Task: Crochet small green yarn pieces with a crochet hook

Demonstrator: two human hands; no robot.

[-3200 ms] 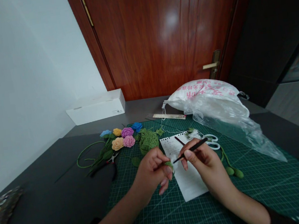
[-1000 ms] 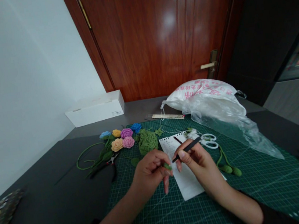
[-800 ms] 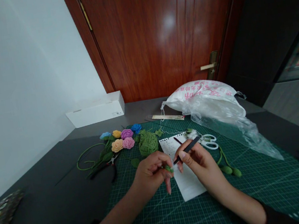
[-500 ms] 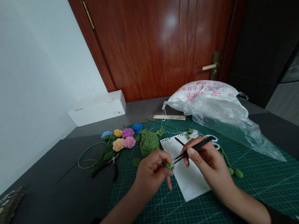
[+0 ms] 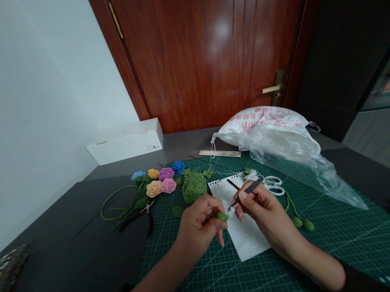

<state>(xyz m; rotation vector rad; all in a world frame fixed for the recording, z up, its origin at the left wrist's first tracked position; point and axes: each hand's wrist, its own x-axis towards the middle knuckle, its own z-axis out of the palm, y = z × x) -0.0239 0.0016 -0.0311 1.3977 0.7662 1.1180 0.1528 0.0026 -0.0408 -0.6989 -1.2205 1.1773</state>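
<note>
Between the thumb and fingers of my left hand (image 5: 200, 220) is a small green crocheted piece (image 5: 222, 216). My right hand (image 5: 264, 209) is closed on black tweezers (image 5: 250, 188), whose tips point left at a tuft of white stuffing (image 5: 230, 211) beside the green piece. How deep the tips reach into the stuffing I cannot tell. Under both hands lies a written notebook sheet (image 5: 248, 240) with a dark pen-like stick (image 5: 233, 184) on it. White-handled scissors (image 5: 273, 184) rest just beyond my right hand.
On the green cutting mat (image 5: 206, 279) sit a green yarn ball (image 5: 194, 186) and several crocheted flowers (image 5: 160, 182). Pliers (image 5: 148, 209) lie left, green buds (image 5: 303, 223) right. A bag of stuffing (image 5: 272, 130) and a white box (image 5: 125, 141) stand at the back.
The tweezers have tilted and drawn in closer, with their tips now at the white stuffing, which shows more beside the green piece. My right hand has shifted slightly left, uncovering the scissor handles.
</note>
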